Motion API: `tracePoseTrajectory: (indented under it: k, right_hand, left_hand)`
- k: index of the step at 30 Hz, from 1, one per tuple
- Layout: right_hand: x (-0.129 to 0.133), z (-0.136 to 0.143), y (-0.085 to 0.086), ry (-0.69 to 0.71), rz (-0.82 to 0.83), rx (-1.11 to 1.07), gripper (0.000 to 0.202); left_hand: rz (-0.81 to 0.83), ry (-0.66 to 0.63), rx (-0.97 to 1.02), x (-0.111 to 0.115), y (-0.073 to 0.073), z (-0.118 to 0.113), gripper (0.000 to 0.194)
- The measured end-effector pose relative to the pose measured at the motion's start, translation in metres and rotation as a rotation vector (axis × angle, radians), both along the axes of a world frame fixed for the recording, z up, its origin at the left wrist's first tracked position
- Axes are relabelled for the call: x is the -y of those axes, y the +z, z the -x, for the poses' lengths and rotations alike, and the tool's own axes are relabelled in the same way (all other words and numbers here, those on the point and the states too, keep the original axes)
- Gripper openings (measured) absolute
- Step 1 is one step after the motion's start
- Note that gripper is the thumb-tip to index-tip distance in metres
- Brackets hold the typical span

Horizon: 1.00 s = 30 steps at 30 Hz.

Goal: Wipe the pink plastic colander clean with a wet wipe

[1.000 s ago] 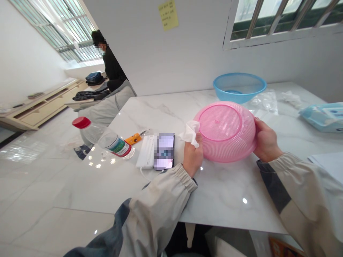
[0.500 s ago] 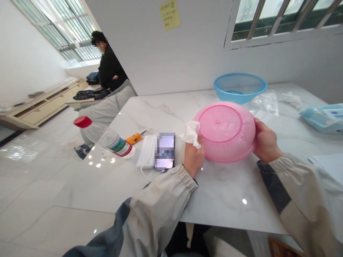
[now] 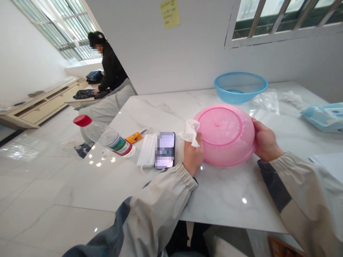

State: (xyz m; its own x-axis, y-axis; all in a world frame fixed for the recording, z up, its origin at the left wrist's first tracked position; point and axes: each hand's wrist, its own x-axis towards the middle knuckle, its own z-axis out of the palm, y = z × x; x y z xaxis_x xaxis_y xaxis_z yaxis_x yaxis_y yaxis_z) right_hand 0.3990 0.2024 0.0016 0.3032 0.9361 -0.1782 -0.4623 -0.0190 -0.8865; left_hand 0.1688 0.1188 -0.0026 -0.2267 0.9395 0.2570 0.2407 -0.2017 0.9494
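Note:
A pink plastic colander is held up over the table between my two hands, its perforated base facing me. My left hand grips its left rim and also pinches a crumpled white wipe that sticks up beside the rim. On the opposite side my right hand is closed on the colander's right rim, fingers hidden behind it. Left of my left hand lie a phone with a lit screen and a white power bank with a cable.
A clear bottle with a red cap stands on the marble-look table. Behind the colander are a blue basket and clear plastic wrap. A blue wipes pack lies right. A person handles dark cloth beyond the table.
The colander has dipped slightly and its base has tilted a little, both hands keeping their grip. In the background, the person has leaned and reached a hand onto the dark cloth.

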Motion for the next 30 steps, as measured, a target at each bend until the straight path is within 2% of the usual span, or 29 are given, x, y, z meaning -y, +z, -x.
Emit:
tracePoseTrajectory:
  k: [7, 15, 30]
  right_hand:
    - [0.0018, 0.0026, 0.0029, 0.011, -0.034, -0.017, 0.024]
    - [-0.0017, -0.0019, -0.0023, 0.004, -0.022, -0.010, 0.017]
    - [0.0004, 0.0002, 0.0022, 0.001, -0.024, -0.010, 0.022]
  left_hand:
    - [-0.002, 0.011, -0.018, -0.0032, -0.0018, -0.0004, 0.061]
    - [-0.019, -0.008, 0.010, -0.0051, -0.0050, 0.0010, 0.061]
    - [-0.029, 0.013, 0.015, -0.0060, -0.0060, 0.0008, 0.056]
